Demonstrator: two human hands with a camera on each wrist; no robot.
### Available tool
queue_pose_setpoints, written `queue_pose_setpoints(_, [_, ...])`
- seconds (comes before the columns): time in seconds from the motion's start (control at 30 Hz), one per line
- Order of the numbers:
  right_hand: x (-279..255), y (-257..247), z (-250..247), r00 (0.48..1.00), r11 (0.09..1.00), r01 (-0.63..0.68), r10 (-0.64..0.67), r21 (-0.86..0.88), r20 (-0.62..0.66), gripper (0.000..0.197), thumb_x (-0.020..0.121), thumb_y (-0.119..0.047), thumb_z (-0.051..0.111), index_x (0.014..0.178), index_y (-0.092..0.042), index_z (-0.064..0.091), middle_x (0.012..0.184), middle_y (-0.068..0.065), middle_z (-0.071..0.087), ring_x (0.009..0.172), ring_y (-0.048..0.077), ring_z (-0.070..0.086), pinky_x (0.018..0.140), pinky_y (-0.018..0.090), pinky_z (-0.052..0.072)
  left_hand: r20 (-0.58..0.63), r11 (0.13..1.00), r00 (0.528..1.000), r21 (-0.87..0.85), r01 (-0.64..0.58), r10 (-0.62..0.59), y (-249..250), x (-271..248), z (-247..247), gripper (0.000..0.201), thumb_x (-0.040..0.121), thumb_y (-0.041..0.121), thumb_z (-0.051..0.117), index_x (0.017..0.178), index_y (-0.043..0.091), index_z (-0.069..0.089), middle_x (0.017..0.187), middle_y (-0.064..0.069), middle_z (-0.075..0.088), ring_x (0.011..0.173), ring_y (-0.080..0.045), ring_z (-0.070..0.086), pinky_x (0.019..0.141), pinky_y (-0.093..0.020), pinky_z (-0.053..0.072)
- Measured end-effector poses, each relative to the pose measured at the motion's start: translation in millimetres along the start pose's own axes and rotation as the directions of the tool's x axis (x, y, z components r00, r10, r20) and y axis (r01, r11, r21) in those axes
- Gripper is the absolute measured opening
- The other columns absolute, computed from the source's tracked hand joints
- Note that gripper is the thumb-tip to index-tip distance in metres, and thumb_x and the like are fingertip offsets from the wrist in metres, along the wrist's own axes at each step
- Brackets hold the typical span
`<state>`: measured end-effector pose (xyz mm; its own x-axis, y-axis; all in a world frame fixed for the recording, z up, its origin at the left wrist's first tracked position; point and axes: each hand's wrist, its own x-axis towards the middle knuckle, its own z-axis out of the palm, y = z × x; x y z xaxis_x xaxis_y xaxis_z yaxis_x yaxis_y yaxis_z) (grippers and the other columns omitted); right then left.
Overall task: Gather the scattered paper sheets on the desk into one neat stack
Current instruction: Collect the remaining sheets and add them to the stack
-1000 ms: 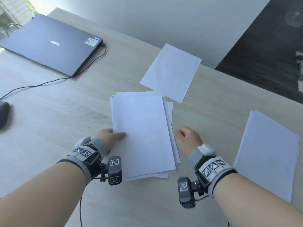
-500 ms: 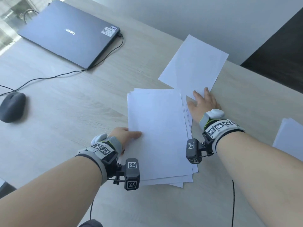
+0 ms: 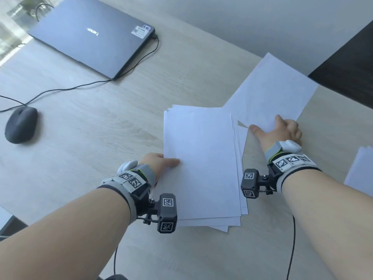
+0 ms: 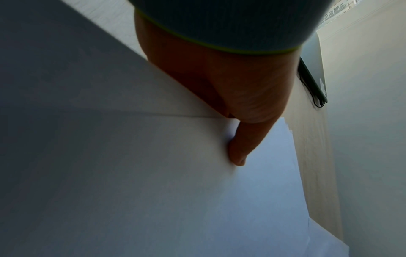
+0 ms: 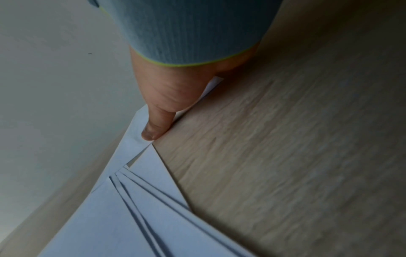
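Right hand [image 3: 279, 132] now has the far sheet [image 3: 270, 91] by its near edge — half a second back it lay flat on that edge with fingers spread; now the fingers are drawn in, thumb [image 5: 153, 128] along the near corner. The right wrist view shows the thumb on top of the paper; whether fingers have got underneath, cannot tell. The sheet's near corner touches or slightly overlaps the far right corner of the stack [image 3: 201, 164].

Left hand [image 3: 159, 162] unchanged: thumb on top of the stack's left edge, fingers hidden beneath, a pinch that pins the pile. Left wrist view confirms the thumb [image 4: 239, 147] pressed on the top sheet.

The stack sits mid-desk [image 3: 101, 138] before the person, edges fanned on the right and near sides — several sheets offset, not yet squared. Another pile [image 3: 361, 170] shows at the right edge of the head view, well apart, mostly cut off.

Reading: the reach is done and the pull-in of the far sheet is starting. Thin paper on smooth wood will likely slide rather than lift. After it, the right-hand pile remains, then squaring — roughly mid-task.

Laptop [image 3: 90, 35], its cable and a mouse [image 3: 21, 124] lie to the left, clear of the work.
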<state>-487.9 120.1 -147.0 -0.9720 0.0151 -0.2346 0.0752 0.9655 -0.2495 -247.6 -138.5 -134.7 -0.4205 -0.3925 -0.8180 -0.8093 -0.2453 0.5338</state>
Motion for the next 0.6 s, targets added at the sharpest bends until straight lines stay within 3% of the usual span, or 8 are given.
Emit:
queue_pose_setpoints(0.13, [-6,3,-1,0.999,0.998,-0.021,0.023,0.059,-0.044,0.073,0.072,-0.073,0.055,0.135,-0.036,0.051,0.138,-0.003,0.041,0.129,0.027,0.038,0.109,0.048,0.035,-0.008,1.0,1.0,-0.009,-0.001,0.001,-1,1,0,0.017,0.08,0.024,0.085,0.077,0.013,0.073,0.078,-0.01,0.078,0.07,-0.032,0.075,0.066,-0.038,0.061])
queue_pose_setpoints(0.2, [-9,5,-5,0.997,0.994,-0.035,0.042,0.108,-0.058,0.055,0.078,-0.064,0.057,0.125,-0.037,0.059,0.135,-0.004,0.044,0.126,0.027,0.04,0.106,0.046,0.038,-0.011,1.0,1.0,-0.005,0.0,0.0,0,1,0,0.016,0.079,0.024,0.085,0.077,0.014,0.074,0.079,-0.011,0.079,0.074,-0.034,0.076,0.071,-0.042,0.063])
queue_pose_setpoints(0.27, [-9,12,-8,0.996,0.983,-0.063,0.072,0.173,-0.043,0.04,0.083,-0.059,0.055,0.11,-0.032,0.066,0.13,-0.003,0.047,0.119,0.027,0.045,0.096,0.04,0.042,-0.015,1.0,1.0,0.009,-0.002,0.002,-1,1,0,0.015,0.08,0.024,0.085,0.077,0.014,0.074,0.079,-0.011,0.078,0.072,-0.033,0.076,0.066,-0.038,0.061])
queue_pose_setpoints(0.37, [-12,28,-13,0.995,0.893,-0.074,0.098,0.444,-0.03,0.044,0.083,-0.057,0.056,0.081,-0.013,0.061,0.097,0.005,0.054,0.079,0.027,0.053,0.071,0.033,0.042,-0.008,1.0,1.0,0.012,0.005,-0.005,-3,4,-1,0.017,0.077,0.025,0.086,0.081,0.012,0.076,0.081,-0.012,0.079,0.077,-0.036,0.077,0.076,-0.046,0.063])
queue_pose_setpoints(0.4, [-18,32,-14,0.995,0.834,-0.065,0.095,0.548,-0.026,0.047,0.084,-0.054,0.059,0.08,-0.007,0.059,0.083,0.006,0.051,0.067,0.025,0.046,0.064,0.032,0.038,-0.011,1.0,1.0,0.01,0.006,-0.006,-4,5,-1,0.019,0.076,0.025,0.087,0.083,0.011,0.077,0.081,-0.012,0.079,0.077,-0.036,0.077,0.077,-0.046,0.063])
queue_pose_setpoints(0.47, [-36,39,-21,0.998,0.773,-0.041,0.066,0.633,-0.016,0.041,0.086,-0.046,0.063,0.077,-0.007,0.059,0.068,0.003,0.046,0.061,0.02,0.037,0.057,0.031,0.032,-0.004,1.0,1.0,0.007,0.003,-0.003,-3,5,-1,0.019,0.078,0.026,0.086,0.084,0.01,0.076,0.077,-0.01,0.078,0.07,-0.033,0.075,0.067,-0.038,0.061])
queue_pose_setpoints(0.53, [-61,42,-26,0.998,0.777,-0.039,-0.003,0.628,0.065,0.033,0.088,-0.042,0.065,0.076,-0.011,0.061,0.067,0.001,0.05,0.063,0.019,0.04,0.057,0.03,0.033,-0.003,1.0,1.0,0.003,0.002,-0.002,-2,3,-1,0.019,0.079,0.024,0.085,0.085,0.008,0.075,0.074,-0.009,0.078,0.065,-0.031,0.074,0.061,-0.033,0.058])
queue_pose_setpoints(0.6, [-84,45,-22,0.982,0.795,-0.009,-0.108,0.607,0.157,0.027,0.086,-0.041,0.067,0.081,-0.015,0.067,0.077,0.001,0.061,0.067,0.017,0.05,0.063,0.03,0.04,-0.01,1.0,1.0,0.006,0.008,-0.008,-2,5,0,0.021,0.079,0.023,0.085,0.088,0.007,0.076,0.079,-0.012,0.078,0.072,-0.034,0.075,0.07,-0.039,0.062])
